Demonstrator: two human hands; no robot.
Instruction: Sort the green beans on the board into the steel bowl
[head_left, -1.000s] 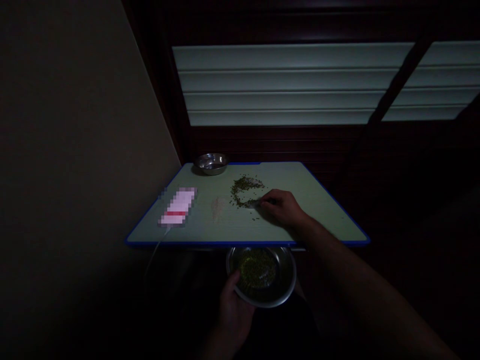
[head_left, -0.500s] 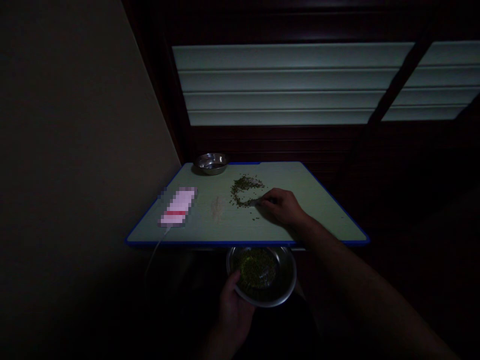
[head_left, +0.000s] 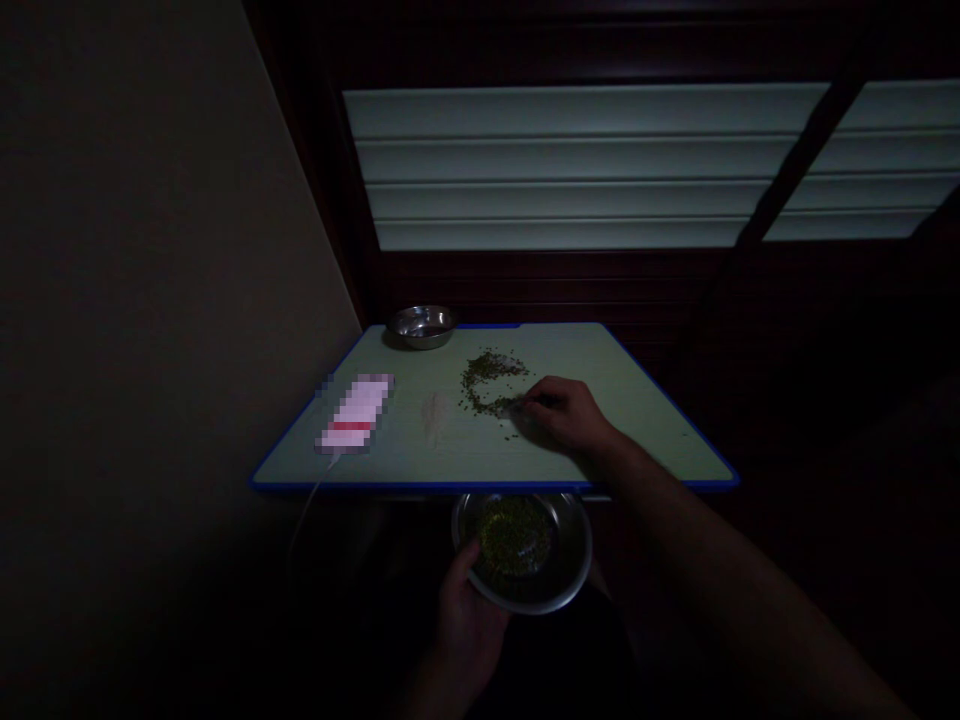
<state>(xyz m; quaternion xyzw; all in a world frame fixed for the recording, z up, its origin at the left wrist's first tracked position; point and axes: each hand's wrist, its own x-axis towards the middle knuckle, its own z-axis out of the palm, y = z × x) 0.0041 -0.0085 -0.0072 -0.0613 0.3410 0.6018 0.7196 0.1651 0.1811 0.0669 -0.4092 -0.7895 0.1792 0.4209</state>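
Observation:
In the head view, my left hand [head_left: 472, 615] grips the rim of a steel bowl [head_left: 571, 585], thumb over the edge. The bowl is just below the table's front edge, with small green beans [head_left: 510, 535], like mung beans, inside. My right hand [head_left: 566, 410] is closed in a pinch over the table, on a small spoon-like tool [head_left: 511, 408] with a pale, shiny tip. Most of the tool is hidden by the fingers. Its tip touches the near end of a curved spread of scattered beans [head_left: 486, 370] on the tabletop. A few loose beans lie nearer the front edge.
The pale table [head_left: 637, 440] has a blue rim. A second steel bowl [head_left: 422, 328] stands at its back left corner. A blurred-out phone [head_left: 356, 415] with a white cable [head_left: 307, 510] lies at the left. A faint whitish patch [head_left: 433, 418] marks the tabletop. The room is dim.
Almost nothing differs. My right hand and the tool tip stay at the near end of the bean spread, and my left hand keeps the bowl in place.

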